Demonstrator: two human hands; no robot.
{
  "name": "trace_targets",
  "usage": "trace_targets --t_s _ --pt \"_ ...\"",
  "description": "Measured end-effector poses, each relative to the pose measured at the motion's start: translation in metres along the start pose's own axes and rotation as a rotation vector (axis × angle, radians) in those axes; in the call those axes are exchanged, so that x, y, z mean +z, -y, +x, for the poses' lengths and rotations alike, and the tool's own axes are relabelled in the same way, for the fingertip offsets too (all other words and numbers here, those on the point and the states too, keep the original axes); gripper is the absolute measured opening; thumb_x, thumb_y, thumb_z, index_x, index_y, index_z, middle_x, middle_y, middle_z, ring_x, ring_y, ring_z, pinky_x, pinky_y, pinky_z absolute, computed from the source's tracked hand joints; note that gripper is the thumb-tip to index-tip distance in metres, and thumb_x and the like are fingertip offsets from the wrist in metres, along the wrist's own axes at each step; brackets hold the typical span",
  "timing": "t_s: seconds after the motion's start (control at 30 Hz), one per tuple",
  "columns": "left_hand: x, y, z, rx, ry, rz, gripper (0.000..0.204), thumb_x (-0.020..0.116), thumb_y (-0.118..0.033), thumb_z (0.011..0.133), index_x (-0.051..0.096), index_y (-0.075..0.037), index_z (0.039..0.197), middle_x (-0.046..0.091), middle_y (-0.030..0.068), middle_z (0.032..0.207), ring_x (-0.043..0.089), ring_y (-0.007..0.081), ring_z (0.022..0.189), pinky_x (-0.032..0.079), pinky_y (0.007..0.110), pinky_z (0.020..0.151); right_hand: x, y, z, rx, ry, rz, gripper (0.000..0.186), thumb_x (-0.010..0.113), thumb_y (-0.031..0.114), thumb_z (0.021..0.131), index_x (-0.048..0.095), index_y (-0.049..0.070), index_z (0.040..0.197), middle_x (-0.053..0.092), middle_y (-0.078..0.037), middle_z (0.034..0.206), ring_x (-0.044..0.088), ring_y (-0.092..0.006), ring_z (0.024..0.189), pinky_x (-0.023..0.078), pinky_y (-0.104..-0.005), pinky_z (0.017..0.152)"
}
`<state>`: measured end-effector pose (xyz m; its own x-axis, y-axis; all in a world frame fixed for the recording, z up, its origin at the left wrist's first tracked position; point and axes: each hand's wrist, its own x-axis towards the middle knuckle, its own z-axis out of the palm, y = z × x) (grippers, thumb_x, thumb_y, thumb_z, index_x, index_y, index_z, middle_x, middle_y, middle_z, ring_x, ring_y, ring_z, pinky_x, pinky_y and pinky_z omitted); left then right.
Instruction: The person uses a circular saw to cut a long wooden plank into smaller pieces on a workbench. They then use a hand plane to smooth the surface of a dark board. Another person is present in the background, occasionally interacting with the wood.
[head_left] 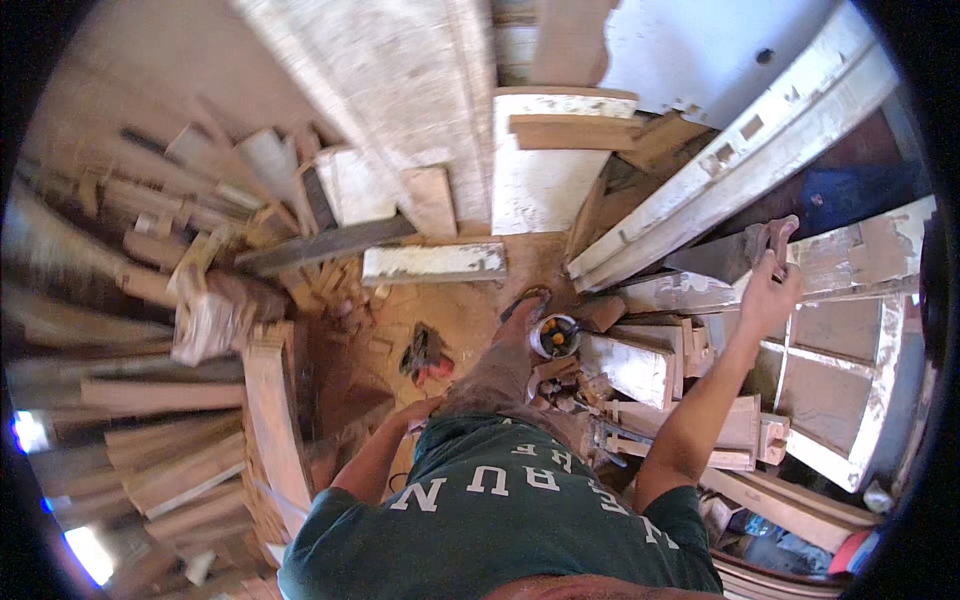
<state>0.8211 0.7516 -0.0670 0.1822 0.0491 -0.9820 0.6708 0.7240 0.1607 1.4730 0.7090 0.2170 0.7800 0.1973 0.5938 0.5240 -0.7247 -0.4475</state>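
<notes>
My right hand (770,290) grips the wooden handle (777,237) of a handsaw at the right. The saw's dark blade (705,255) reaches leftward from the handle along a long weathered board (860,255). My left hand (416,412) hangs low against my left thigh; its fingers are too small and partly hidden to tell their shape. Beside my foot is a white bucket (547,338) with dark and yellow items in it. A dark tool with red parts (425,355) lies on the dusty floor to the left.
Leaning planks (410,80) and a white panel (700,50) stand ahead. Offcuts (180,460) crowd the left side around a wooden post (265,400). A white board (435,262) lies across the floor ahead. Stacked boards (630,365) and a paned frame (830,390) are at the right.
</notes>
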Motion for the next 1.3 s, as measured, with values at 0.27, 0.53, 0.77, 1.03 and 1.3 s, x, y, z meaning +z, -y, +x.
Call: trace_targets --t_s 0.27,0.53,0.77,1.03,1.3 --pt "0.036 0.321 0.056 0.292 -0.347 0.323 0.051 0.057 -0.038 0.099 0.067 -0.005 0.137 0.074 0.0212 0.123 0.07 0.0387 0.115 0.054 0.046 0.101 -0.105 0.133 -0.079 -0.306 0.533 0.441 0.024 0.072 0.024 0.099 0.07 0.003 0.111 0.073 -0.015 0.09 0.066 -0.0174 0.084 0.053 -0.0352 0.081" --pt "0.09 0.455 -0.001 0.236 -0.588 0.268 0.059 0.065 -0.042 0.094 0.065 -0.003 0.139 0.063 0.025 0.143 0.059 0.0397 0.133 0.048 0.044 0.112 -0.147 0.281 -0.196 -0.195 0.888 0.965 0.033 0.076 0.031 0.099 0.072 0.005 0.12 0.073 -0.002 0.097 0.063 -0.0093 0.085 0.049 -0.0254 0.074" --pt "0.129 0.507 -0.109 0.087 -0.85 -0.875 0.06 0.074 -0.035 0.091 0.065 0.001 0.138 0.071 0.0248 0.13 0.069 0.0341 0.12 0.053 0.039 0.104 -0.193 0.356 -0.293 -0.618 1.5 1.03 0.052 0.068 0.009 0.094 0.058 -0.003 0.144 0.067 -0.008 0.124 0.061 -0.0162 0.114 0.047 -0.0322 0.103" --pt "0.2 0.766 -0.129 -0.328 -1.352 -1.203 0.049 0.075 -0.028 0.086 0.07 0.001 0.125 0.076 0.0225 0.118 0.074 0.0334 0.107 0.057 0.04 0.097 -0.333 0.414 -0.568 -0.641 1.676 1.25 0.03 0.065 0.006 0.097 0.065 -0.001 0.126 0.065 -0.002 0.092 0.06 -0.0096 0.081 0.05 -0.026 0.073" --pt "0.229 1.063 -0.187 -1.048 -1.473 -1.87 0.082 0.086 -0.043 0.078 0.058 0.002 0.14 0.055 0.0288 0.148 0.057 0.0394 0.135 0.049 0.047 0.111 -0.508 0.427 -0.772 -0.658 1.993 1.138 0.027 0.065 0.01 0.101 0.065 -0.001 0.125 0.062 -0.001 0.078 0.06 -0.0108 0.07 0.051 -0.0284 0.065"
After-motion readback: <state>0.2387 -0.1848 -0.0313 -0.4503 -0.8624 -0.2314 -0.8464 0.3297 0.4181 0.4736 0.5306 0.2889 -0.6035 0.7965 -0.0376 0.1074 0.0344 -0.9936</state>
